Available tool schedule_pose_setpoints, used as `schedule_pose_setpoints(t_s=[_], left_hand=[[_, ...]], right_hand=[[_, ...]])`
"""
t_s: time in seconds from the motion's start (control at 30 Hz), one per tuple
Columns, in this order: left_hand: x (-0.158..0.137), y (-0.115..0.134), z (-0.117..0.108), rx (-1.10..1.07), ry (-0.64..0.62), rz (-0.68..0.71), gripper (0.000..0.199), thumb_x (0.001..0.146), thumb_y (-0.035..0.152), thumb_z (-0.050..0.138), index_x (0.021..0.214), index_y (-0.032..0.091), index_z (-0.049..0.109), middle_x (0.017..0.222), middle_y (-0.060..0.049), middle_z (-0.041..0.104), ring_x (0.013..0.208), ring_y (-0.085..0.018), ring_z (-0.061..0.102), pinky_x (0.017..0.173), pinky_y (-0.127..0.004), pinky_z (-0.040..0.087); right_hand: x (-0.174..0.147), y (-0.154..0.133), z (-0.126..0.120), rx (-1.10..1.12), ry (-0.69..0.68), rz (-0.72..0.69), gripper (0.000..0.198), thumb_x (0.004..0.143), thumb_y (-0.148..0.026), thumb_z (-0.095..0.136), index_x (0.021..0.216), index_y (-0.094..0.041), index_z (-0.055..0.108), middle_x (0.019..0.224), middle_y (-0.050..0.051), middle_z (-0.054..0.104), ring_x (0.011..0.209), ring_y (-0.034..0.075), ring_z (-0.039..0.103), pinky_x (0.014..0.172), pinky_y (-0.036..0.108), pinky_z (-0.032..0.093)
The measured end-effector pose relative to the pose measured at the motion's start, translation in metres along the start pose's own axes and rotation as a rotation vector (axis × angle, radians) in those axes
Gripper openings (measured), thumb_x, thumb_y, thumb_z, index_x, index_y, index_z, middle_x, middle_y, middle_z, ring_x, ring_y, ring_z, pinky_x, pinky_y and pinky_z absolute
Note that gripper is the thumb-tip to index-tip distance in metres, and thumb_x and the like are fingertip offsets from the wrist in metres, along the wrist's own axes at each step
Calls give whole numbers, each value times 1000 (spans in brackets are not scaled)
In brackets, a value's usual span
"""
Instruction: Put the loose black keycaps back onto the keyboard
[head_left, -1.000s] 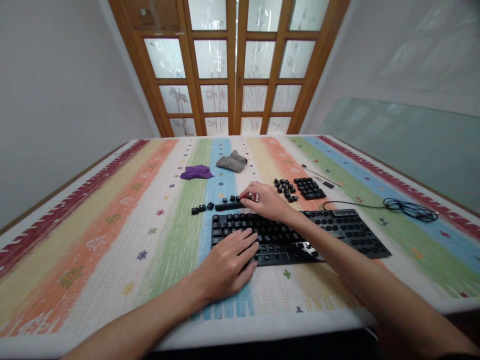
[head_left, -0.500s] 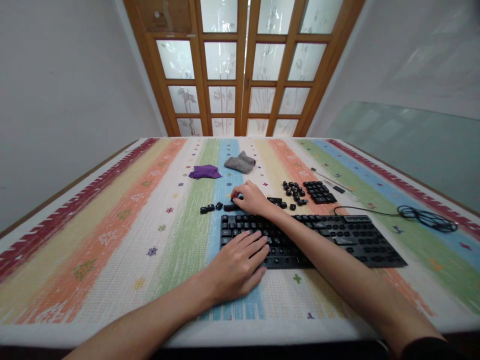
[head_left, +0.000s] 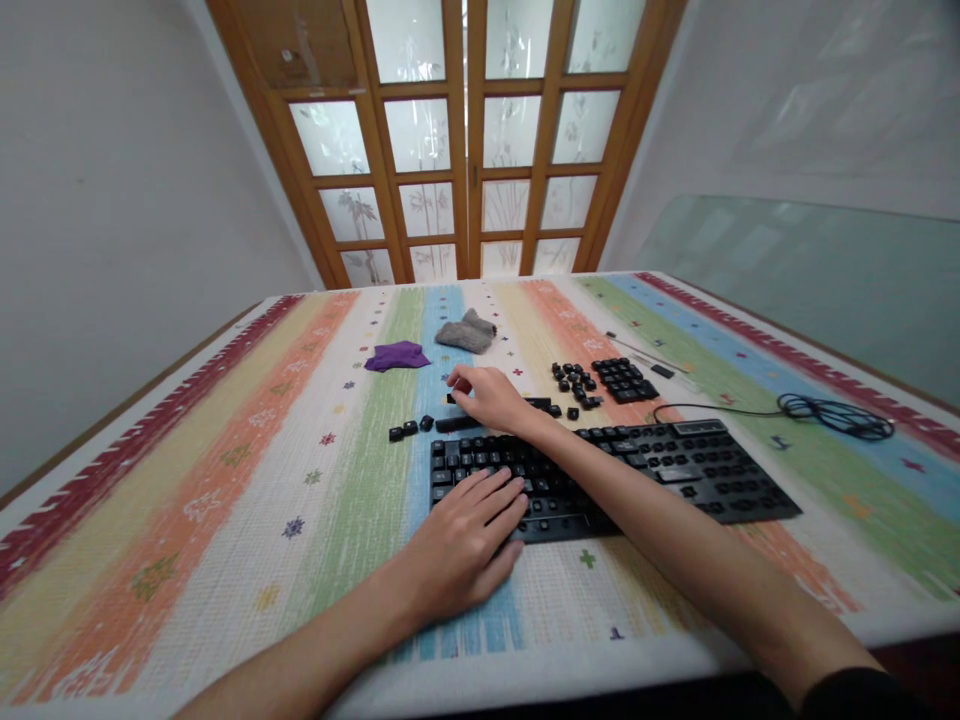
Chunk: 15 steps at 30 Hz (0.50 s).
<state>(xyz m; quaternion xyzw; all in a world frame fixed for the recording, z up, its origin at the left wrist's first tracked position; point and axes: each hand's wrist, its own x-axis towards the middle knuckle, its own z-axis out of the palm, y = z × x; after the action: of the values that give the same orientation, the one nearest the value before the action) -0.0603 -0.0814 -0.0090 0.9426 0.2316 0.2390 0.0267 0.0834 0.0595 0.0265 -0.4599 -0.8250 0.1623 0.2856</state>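
A black keyboard [head_left: 555, 524] lies in front of me, with keys on its left part and bare key posts showing over much of its right part. Spread over its left end, my left hand [head_left: 474, 522] rests with extended fingers. My right hand [head_left: 486, 397] is beyond the keyboard's back edge, its fingers curled together at a small black keycap [head_left: 450, 398], partly hidden by the fingertips. Just below that hand is a long black key [head_left: 456, 424]. Several loose keycaps [head_left: 409, 428] lie to its left. My right forearm crosses above the keyboard.
Loose keycaps [head_left: 574, 376] and a block of keycaps [head_left: 624, 380] lie behind the keyboard. A purple cloth [head_left: 397, 355] and grey cloth [head_left: 466, 332] lie farther back. A coiled cable [head_left: 836, 416] is at right, near a thin stick [head_left: 652, 356] and a small black piece [head_left: 662, 371].
The view has shifted slightly. My right hand has lifted a little away from the long key, with the small keycap at its fingertips. My left hand stays on the keyboard.
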Motion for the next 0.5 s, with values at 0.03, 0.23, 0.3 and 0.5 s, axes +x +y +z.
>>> schedule_pose_setpoints(t_s=[0.03, 0.23, 0.3, 0.5], left_hand=[[0, 0, 0, 3, -7, -1, 38, 98, 24, 52, 133, 10, 56, 141, -14, 58, 136, -29, 50, 111, -52, 46], [0, -1, -1, 17, -12, -4, 39, 98, 24, 52, 134, 11, 56, 140, -14, 58, 134, -29, 52, 110, -53, 46], [1, -1, -2, 17, -8, -1, 38, 98, 24, 52, 134, 11, 57, 140, -14, 59, 134, -29, 52, 109, -52, 47], [4, -2, -3, 8, 12, 2, 35, 98, 25, 53, 130, 12, 59, 137, -13, 62, 130, -29, 55, 106, -53, 49]], right_hand=[[-4, 0, -5, 39, 5, -3, 17, 85, -8, 58, 98, -15, 65, 87, 7, 74, 82, 19, 68, 78, 30, 48], [-46, 15, -31, 279, 5, 4, 8, 85, -16, 60, 93, -17, 60, 83, 3, 70, 74, 15, 68, 71, 27, 54], [-64, 22, -36, 343, -4, 10, 5, 86, -21, 61, 90, -18, 60, 82, 3, 70, 74, 15, 67, 70, 27, 55], [-108, 21, -53, 553, 111, 36, 13, 90, -32, 62, 89, -19, 61, 83, 3, 68, 77, 15, 66, 74, 30, 55]])
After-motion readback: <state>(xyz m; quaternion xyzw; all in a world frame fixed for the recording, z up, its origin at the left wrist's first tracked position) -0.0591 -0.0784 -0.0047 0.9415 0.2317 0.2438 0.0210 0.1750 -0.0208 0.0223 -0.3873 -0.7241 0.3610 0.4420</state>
